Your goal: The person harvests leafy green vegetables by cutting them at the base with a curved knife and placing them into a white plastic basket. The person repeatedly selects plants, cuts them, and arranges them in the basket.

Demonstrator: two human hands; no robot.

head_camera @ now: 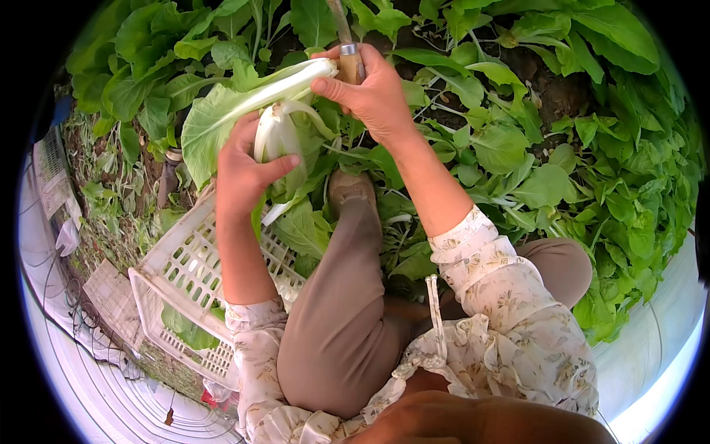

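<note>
A head of leafy greens (280, 136) with a white stem base is gripped in my left hand (244, 161), the cut base tilted up towards me. My right hand (377, 94) holds a knife by its wooden handle (351, 66); the metal ferrule and part of the blade (339, 19) point away from me. Between the thumb and fingers of that same hand is the white stalk end of a single large leaf (233, 114). This leaf lies just above the head of greens and slants to the left. Its far part passes behind my left hand.
A white slatted plastic crate (180, 261) with some leaves inside stands at my left leg. Rows of growing greens (627, 183) fill the ground ahead and to the right. My shoe (352, 191) is among loose leaves. Plastic sheeting (55, 311) curves along the left edge.
</note>
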